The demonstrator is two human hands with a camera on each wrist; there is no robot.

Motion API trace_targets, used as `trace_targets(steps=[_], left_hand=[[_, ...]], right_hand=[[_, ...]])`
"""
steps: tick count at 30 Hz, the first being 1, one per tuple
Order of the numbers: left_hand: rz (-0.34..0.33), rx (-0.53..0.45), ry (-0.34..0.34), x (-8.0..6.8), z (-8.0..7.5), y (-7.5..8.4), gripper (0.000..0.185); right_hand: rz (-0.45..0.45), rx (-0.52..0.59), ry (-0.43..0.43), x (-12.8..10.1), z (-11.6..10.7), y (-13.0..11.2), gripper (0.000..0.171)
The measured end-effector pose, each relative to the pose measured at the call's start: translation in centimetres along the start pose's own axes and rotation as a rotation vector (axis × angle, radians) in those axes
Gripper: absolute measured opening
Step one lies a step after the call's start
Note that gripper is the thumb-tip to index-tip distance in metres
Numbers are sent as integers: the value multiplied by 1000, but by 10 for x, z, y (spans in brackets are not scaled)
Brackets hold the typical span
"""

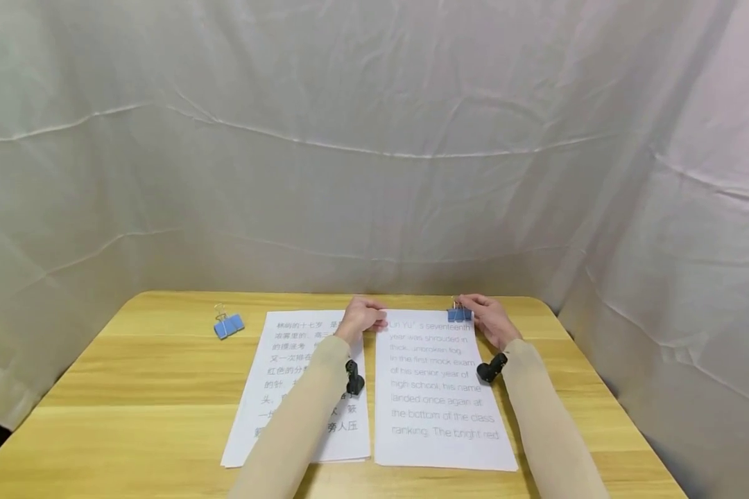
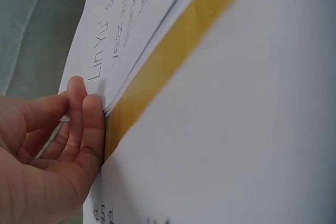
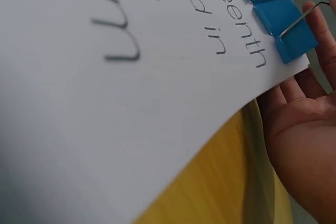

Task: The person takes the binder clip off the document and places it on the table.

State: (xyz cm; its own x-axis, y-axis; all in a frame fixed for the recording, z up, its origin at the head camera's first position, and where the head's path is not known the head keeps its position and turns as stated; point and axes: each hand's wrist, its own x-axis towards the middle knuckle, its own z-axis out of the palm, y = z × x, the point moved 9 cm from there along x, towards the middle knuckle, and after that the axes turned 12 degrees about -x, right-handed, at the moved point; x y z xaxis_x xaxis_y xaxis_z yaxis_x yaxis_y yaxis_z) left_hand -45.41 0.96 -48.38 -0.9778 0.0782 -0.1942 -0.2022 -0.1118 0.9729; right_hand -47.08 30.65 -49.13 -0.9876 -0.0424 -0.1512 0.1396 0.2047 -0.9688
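Note:
A stack of paper printed in English (image 1: 440, 447) lies on the right side of the pair. My left hand (image 1: 362, 317) pinches its top left corner, with fingertips on the sheets in the left wrist view. A blue binder clip (image 3: 278, 17) sits on the top right corner, biting the paper's edge. My right hand (image 1: 492, 322) holds that clip by its wire handles; in the right wrist view some fingers pass behind the paper. Under my left forearm lies another stack, printed in Chinese (image 1: 287, 443), partly hidden by the sleeve.
A second blue binder clip (image 1: 229, 326) lies on the wooden table (image 1: 131, 402), left of the Chinese pages. Pale grey cloth (image 1: 374, 208) hangs behind and to the right of the table. Small black cameras are strapped to both wrists.

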Motion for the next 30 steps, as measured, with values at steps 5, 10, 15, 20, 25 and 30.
trace_targets(steps=[5, 10, 15, 20, 25, 30], left_hand=[[6, -6, -3, -1, -1, 0, 23], [15, -1, 5, -2, -1, 1, 23], [9, 8, 9, -2, -1, 0, 24], [9, 17, 8, -2, -1, 0, 23], [9, 21, 8, -2, -1, 0, 23], [7, 23, 14, -2, -2, 0, 23]], right_hand=[[-9, 62, -45, 3, 6, -2, 73], [-4, 111, -86, 3, 10, -5, 68], [-4, 97, -111, -1, 13, -9, 67], [-14, 65, -106, -3, 12, -12, 66], [-38, 23, -97, -3, 10, -13, 65], [-39, -35, -57, -2, 6, -11, 64]])
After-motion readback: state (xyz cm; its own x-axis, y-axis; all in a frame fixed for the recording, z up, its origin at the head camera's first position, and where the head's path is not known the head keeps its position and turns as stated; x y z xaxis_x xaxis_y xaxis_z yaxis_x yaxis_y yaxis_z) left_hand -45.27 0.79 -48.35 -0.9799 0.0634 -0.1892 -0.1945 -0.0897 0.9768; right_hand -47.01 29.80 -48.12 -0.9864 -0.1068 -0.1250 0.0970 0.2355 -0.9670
